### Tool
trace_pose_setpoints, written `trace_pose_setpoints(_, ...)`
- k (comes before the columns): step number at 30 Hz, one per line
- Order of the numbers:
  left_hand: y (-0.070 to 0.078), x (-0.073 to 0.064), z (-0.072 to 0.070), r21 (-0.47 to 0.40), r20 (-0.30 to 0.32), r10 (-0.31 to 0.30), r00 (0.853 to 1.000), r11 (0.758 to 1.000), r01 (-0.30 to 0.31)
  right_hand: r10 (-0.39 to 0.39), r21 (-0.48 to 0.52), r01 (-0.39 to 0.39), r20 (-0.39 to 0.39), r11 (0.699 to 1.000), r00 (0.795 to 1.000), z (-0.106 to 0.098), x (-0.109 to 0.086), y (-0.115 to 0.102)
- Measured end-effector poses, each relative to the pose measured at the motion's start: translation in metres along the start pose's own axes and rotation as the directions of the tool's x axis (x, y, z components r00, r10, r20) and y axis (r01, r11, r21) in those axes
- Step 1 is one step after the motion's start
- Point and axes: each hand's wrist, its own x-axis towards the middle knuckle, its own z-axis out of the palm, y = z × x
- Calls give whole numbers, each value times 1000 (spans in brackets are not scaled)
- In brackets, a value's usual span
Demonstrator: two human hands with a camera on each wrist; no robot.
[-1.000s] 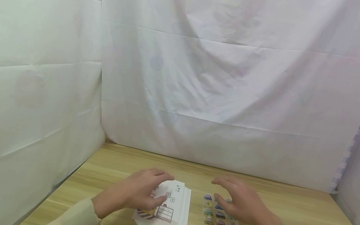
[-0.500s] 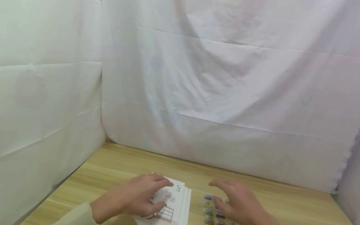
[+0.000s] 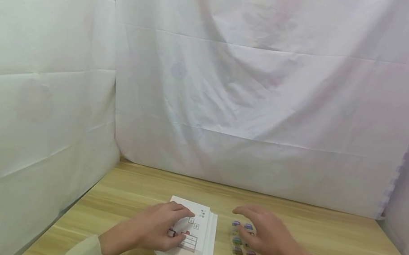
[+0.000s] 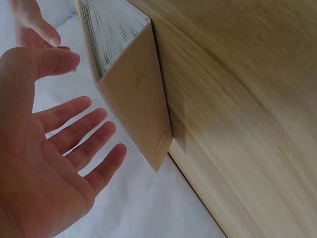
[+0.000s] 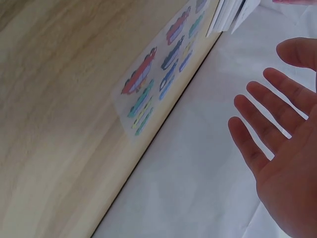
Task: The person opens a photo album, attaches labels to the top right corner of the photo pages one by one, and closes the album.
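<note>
My left hand [image 3: 159, 229] hovers over a thick book [image 3: 199, 236], its fingers spread and relaxed. The white cover carries a printed drawing of a chest of drawers and small framed pictures. In the left wrist view the book [image 4: 133, 94] shows a beige side with a small figure on it and many white page edges, apart from the open left palm [image 4: 54, 168]. To the right, my right hand [image 3: 269, 234] is held above a clear sheet of small colourful cars [image 3: 238, 251], hiding part of it. Gaps show between the right fingers [image 5: 252, 129], and nothing is in that palm.
The wood-grain table [image 3: 331, 245] bears both the book and the car sheet, with bare surface between them. White cloth [image 3: 241, 106] hangs behind the table, and more cloth [image 3: 26, 114] stands along the left and right sides.
My left hand has come down slightly toward the near side over the book. My right hand has shifted a little left over the car sheet. Book and sheet stay where they were.
</note>
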Motion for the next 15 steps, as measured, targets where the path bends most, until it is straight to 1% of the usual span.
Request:
trace_pose_setpoints(6, 3, -5, 2, -2, 11, -23, 1000, 1000, 23, 24, 43, -24, -4, 999, 1000, 6, -1, -5)
trace_pose_setpoints(10, 3, -7, 4, -16, 17, -27, 999, 999, 28, 13, 60, -12, -16, 998, 1000, 10, -2, -8)
trace_pose_setpoints(15, 0, -9, 7, -20, 15, -17, 1000, 1000, 18, -4, 49, 6, -25, 999, 1000, 13, -3, -11)
